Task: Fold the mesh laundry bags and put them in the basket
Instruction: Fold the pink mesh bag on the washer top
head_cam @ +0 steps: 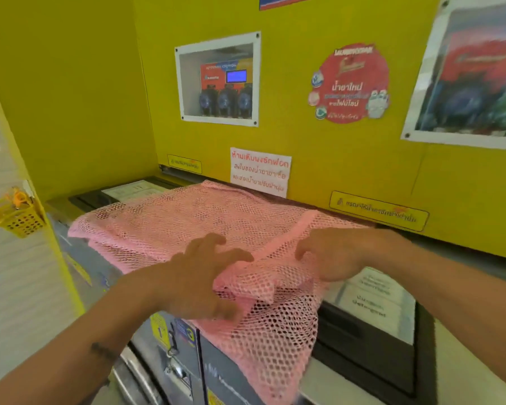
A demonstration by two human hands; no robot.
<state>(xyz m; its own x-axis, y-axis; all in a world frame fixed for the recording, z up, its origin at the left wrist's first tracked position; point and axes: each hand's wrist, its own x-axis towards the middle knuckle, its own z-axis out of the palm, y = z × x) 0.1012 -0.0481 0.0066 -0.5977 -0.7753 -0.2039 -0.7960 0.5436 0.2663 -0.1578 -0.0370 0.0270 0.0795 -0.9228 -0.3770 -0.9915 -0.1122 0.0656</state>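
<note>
A pink mesh laundry bag [187,220] lies spread over the top of a grey washing machine [164,331], and its near corner hangs over the front edge. My left hand [199,273] grips a bunched fold of the mesh near the front. To its right, my right hand [330,255] rests on the bag with fingers spread and bent, and the thumb is under a fold of mesh. No large basket is in view.
A yellow wall [319,171] with stickers and notices rises right behind the machines. A small yellow plastic basket [15,213] hangs on the left wall. A black detergent lid [371,325] lies on the machine at the right.
</note>
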